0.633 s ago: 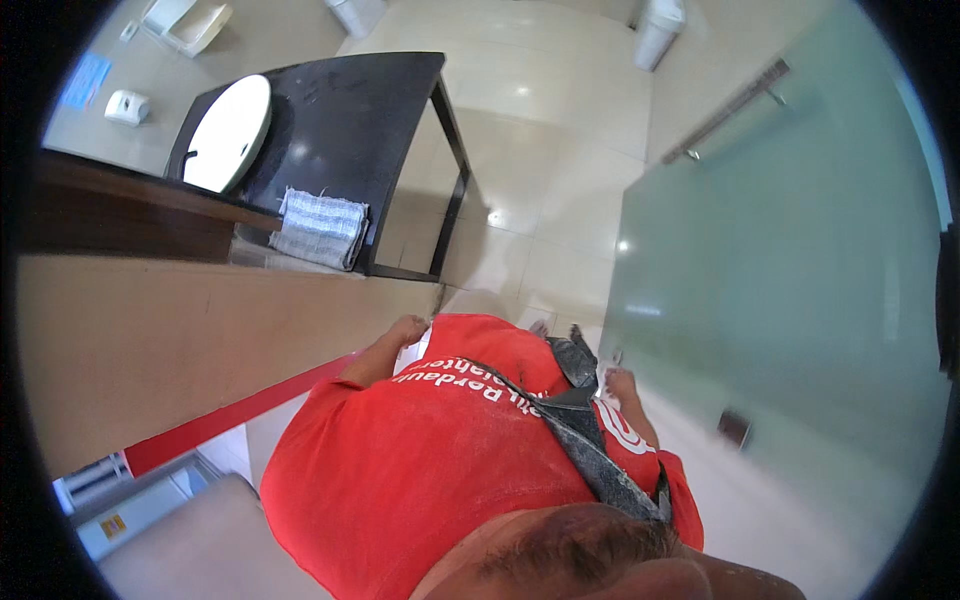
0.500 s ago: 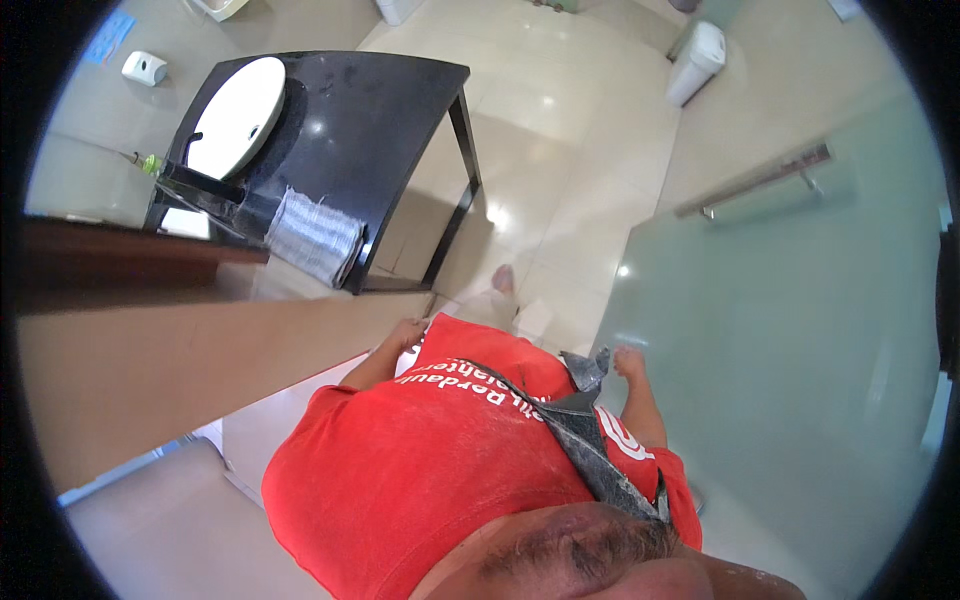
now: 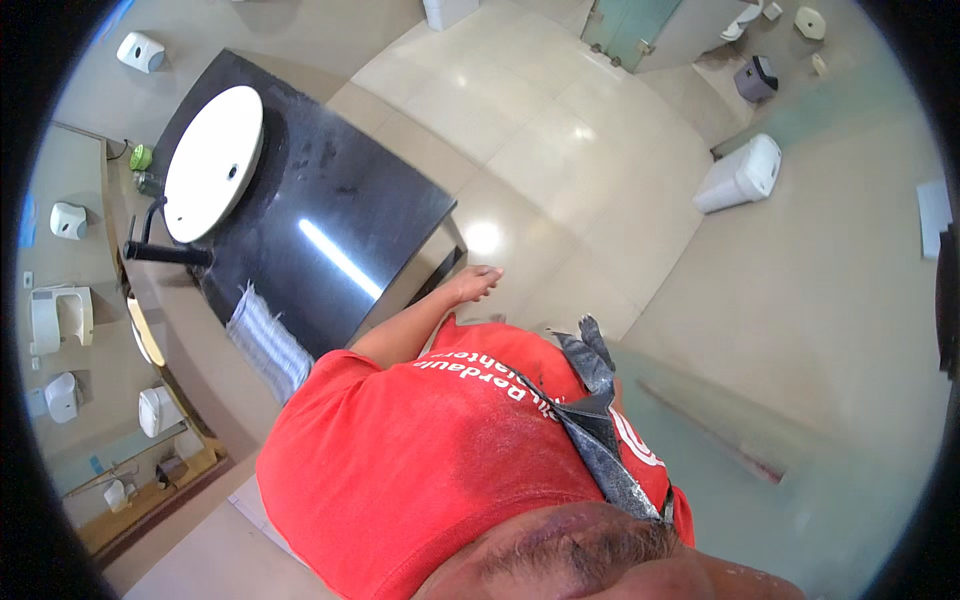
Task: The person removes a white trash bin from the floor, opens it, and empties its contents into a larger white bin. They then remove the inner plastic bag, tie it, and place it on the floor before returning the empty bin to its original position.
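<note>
My left hand reaches forward beside the near corner of the black counter, over the pale floor. Its fingers are loosely bent and somewhat apart, and nothing shows in them. My right hand is out of sight; the red shirt and the dark grey strap across it cover that side. A white oval basin sits on the counter with a black tap at its edge. A grey-blue striped cloth hangs over the counter's near end.
To the right stands a frosted glass door. A white bin is by the right wall, with a grey bin farther off. Left of the counter is a wall mirror. The tiled floor shines ahead.
I have moved forward past the door, and the view has turned. My left hand has swung forward beside the counter. My right hand, near the door before, has gone out of sight.
</note>
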Available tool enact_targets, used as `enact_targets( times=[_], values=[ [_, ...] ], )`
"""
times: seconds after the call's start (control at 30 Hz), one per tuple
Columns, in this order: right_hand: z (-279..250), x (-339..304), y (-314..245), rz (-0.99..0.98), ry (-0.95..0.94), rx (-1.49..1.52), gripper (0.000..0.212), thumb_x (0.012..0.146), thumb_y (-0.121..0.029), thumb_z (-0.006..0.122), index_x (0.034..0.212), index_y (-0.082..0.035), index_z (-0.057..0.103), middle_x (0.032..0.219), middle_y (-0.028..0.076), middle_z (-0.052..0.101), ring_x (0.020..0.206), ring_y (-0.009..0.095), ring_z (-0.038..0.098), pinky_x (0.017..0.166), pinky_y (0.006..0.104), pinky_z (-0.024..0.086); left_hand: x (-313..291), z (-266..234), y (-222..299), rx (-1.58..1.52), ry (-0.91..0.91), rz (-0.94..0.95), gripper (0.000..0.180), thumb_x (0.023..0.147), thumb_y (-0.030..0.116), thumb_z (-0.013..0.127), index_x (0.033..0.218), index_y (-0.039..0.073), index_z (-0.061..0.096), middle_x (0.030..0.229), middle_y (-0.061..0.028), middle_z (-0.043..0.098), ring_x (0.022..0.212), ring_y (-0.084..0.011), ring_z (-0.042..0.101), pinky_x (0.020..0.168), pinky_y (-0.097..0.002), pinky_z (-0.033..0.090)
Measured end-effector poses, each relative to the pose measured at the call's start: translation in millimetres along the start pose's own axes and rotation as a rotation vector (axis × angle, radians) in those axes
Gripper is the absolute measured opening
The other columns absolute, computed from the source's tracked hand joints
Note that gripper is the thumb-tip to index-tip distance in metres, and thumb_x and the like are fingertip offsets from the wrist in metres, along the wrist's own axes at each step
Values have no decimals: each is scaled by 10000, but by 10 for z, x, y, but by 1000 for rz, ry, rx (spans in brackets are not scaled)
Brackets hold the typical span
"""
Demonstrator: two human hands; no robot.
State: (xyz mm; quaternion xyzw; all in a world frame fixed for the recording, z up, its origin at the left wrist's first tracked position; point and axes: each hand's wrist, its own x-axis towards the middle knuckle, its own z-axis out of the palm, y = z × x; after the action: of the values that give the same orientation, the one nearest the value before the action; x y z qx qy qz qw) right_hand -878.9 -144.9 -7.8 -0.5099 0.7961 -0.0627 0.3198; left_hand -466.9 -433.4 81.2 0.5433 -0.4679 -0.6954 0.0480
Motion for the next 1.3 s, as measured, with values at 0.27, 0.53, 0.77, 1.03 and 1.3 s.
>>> enact_targets(
  times=[0.27, 0.53, 0.77, 1.03, 1.3],
  values=[
    [-792, 2389, 82, -66, -186, -336, 250, 774, -261, 650, 934, -96, 749, 1043, 165, 726, 966, 331, 704, 836, 459, 555, 1393, -431, 1426, -226, 96, 15, 740, 966, 630, 494, 1410, 38, 499, 1254, -157, 631, 1015, -243, 626, 799, -378, 549],
    [-2467, 5774, -841, -497, -370, -933, 198, 791, -196, 646, 931, -86, 733, 1022, 122, 730, 936, 308, 706, 825, 454, 562, 2065, -1171, 1634, -671, 512, -183, 712, 976, 612, 473, 1418, 54, 479, 1108, -130, 641, 854, -222, 597, 735, -382, 504],
    [-3053, 8432, -1816, -172, 65, -9, 304, 950, -289, 560, 933, -36, 728, 639, 104, 652, 501, 196, 624, 464, 337, 518, 3050, -1978, 1919, -823, 650, -412, 650, 993, 571, 453, 1432, 92, 472, 1164, -140, 637, 858, -225, 588, 714, -426, 517],
    [-3024, 9616, -2398, -649, -223, -358, 320, 926, -352, 583, 960, -74, 738, 935, 177, 727, 899, 347, 690, 840, 431, 555, 4682, -3578, 3197, -623, 678, -357, 706, 953, 612, 505, 1333, 19, 554, 1152, -161, 679, 885, -280, 671, 715, -459, 574],
    [-3437, 11509, -3994, -692, -694, -849, 97, 892, -132, 601, 914, -61, 663, 794, 100, 710, 746, 289, 711, 674, 460, 559, 5350, -5124, 4417, -575, 862, -205, 731, 929, 635, 542, 1318, 17, 571, 1150, -175, 677, 943, -283, 675, 756, -458, 581]
  ],
)
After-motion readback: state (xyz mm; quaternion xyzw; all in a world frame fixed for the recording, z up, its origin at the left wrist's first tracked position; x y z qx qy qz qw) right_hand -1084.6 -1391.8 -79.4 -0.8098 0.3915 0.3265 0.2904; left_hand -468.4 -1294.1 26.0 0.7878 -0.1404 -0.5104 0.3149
